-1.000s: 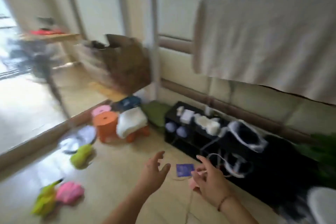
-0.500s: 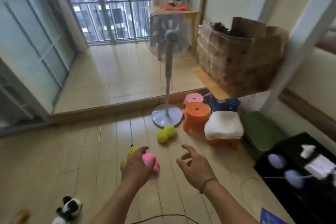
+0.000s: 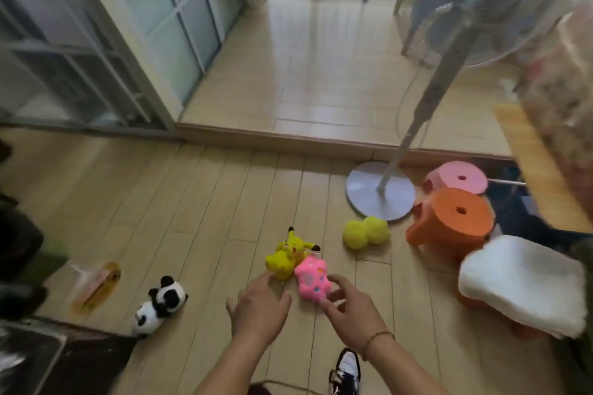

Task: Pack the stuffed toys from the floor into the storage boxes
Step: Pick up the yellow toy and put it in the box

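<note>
A: Where are our hands?

B: Both are stretched out low over the floor [image 3: 199,221]. Our left hand [image 3: 258,309] is spread, fingers [image 3: 263,282] nearly straight, with one fingertip at the lower edge of the yellow stuffed toy [image 3: 285,255]. It grasps nothing.

A: And the right?

B: Our right hand [image 3: 348,306] is loosely opened, fingers [image 3: 340,280] a little bent, its thumb side against the pink stuffed toy [image 3: 310,279]. We cannot tell for sure whether it touches or only overlaps in the view; nothing is clasped. There is a thin bracelet [image 3: 378,338] on that wrist.

A: Where do the toys lie?

B: The yellow and pink ones lie touching each other on the floor, just ahead of our hands. A rounded yellow plush [image 3: 365,232] lies near the fan base [image 3: 380,191]. A panda toy [image 3: 162,303] lies to the left, well apart from the pair.

A: What else is around?

B: An orange stool [image 3: 452,220] and a pink stool [image 3: 457,177] stand right of the fan, and a white cushion [image 3: 523,285] sits nearer us. Our shoe [image 3: 346,372] shows at the bottom.
</note>
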Demonstrator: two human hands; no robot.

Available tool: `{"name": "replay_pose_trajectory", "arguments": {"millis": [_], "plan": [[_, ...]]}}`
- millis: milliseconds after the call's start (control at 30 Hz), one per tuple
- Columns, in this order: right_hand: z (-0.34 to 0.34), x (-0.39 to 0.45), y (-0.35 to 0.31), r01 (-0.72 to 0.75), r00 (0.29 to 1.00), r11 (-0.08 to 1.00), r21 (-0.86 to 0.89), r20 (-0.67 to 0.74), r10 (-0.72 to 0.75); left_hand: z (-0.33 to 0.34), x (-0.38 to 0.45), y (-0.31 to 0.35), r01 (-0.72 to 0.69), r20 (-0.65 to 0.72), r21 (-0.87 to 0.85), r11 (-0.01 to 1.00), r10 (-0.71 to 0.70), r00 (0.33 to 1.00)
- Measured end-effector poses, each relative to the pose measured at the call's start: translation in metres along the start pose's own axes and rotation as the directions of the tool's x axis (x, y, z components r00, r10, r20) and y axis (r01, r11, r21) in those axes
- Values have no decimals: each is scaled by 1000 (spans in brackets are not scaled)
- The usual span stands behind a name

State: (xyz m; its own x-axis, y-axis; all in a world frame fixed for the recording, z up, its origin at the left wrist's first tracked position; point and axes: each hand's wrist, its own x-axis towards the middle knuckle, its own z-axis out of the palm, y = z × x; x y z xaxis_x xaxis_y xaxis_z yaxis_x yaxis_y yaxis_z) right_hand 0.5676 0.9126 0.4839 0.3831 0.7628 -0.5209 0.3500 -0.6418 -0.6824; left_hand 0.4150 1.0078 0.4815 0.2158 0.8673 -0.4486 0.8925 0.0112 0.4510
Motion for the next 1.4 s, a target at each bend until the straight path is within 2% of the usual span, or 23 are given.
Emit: {"name": "replay_pose_trajectory", "arguments": {"millis": [100, 167, 233, 400, 500, 567, 633, 700, 800, 867, 1000, 1100, 1133, 1200, 1267, 1333, 1400], "plan": [[17, 66, 17, -31, 995, 998, -47, 98, 35, 34, 65, -12, 156, 73, 17, 988, -157, 985], [34, 115, 36, -52, 987, 996, -66, 151, 62, 69, 118, -33, 310, 136, 50, 949, -314, 939], [58, 169, 64, -85, 978, 992, -91, 184, 101, 111, 173, -61, 406, 187, 90, 909, -416, 890], [145, 302, 157, -165, 961, 977, -133, 203, 190, 224, 304, -137, 487, 272, 141, 862, -507, 818], [204, 378, 203, -162, 953, 975, -155, 233, 195, 288, 371, -185, 514, 350, 91, 853, -510, 786], [249, 425, 223, -109, 958, 973, -205, 238, 157, 319, 402, -214, 550, 389, 61, 833, -527, 756], [294, 466, 235, 6, 959, 942, -336, 269, 90, 338, 421, -238, 572, 422, 33, 820, -530, 736], [334, 499, 242, 172, 946, 837, -520, 325, 8, 349, 435, -260, 586, 428, 4, 811, -531, 732], [358, 529, 244, 252, 958, 728, -638, 271, -95, 352, 445, -276, 616, 402, -135, 776, -525, 750], [345, 531, 239, 250, 965, 744, -620, 224, -137, 344, 447, -267, 666, 429, -311, 678, -525, 735], [272, 488, 211, 229, 973, 898, -377, 82, -214, 305, 432, -213, 708, 522, -619, 340, -495, 694], [206, 429, 181, 327, 931, 871, -367, -30, -363, 254, 407, -146, 715, 657, -668, 207, -287, 697], [183, 406, 168, 364, 911, 857, -365, -54, -410, 235, 396, -119, 729, 706, -645, 228, -186, 683], [139, 356, 143, 386, 872, 850, -359, -159, -463, 198, 367, -63, 721, 763, -593, 357, -38, 646], [94, 306, 116, 367, 845, 871, -327, -275, -459, 168, 336, -9, 658, 770, -587, 471, 75, 634], [49, 261, 86, 352, 802, 882, -314, -385, -457, 138, 306, 43, 631, 787, -591, 502, 188, 587], [3, 216, 58, 299, 776, 913, -277, -487, -401, 114, 274, 95, 538, 779, -609, 583, 309, 546]]}}
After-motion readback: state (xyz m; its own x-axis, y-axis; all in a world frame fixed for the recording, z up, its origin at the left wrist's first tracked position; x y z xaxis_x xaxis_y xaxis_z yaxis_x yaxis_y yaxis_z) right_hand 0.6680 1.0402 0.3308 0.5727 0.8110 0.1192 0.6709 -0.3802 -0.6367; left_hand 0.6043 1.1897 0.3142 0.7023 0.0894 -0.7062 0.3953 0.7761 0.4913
